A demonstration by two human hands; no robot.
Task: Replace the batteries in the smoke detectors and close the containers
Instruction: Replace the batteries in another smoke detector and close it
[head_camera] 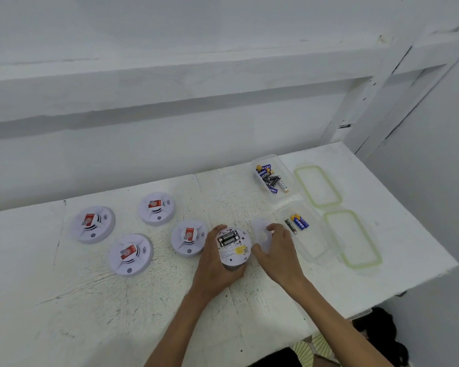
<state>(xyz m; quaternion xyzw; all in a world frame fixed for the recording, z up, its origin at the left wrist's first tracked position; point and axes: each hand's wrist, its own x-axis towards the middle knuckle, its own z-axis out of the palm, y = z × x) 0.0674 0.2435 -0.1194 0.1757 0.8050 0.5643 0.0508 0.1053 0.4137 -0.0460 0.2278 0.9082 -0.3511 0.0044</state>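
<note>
1. You can make out "CELL" in pale letters on a blue battery (264, 167) at the far end of the far container (281, 161); the letters before it are unclear.
2. The blue battery (300, 221) in the near container (319, 256) carries print too blurred to read.
3. The red labels on the four smoke detectors (92, 224) show a round emblem, no legible words.
4. The open detector (234, 246) in your left hand has fine print you cannot read.

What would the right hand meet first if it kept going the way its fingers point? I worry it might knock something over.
Probably the nearer clear container holding two batteries. The right hand, holding a white round cover, points up and slightly right toward them. Depth is unclear, so it might pass above the rim.
</note>
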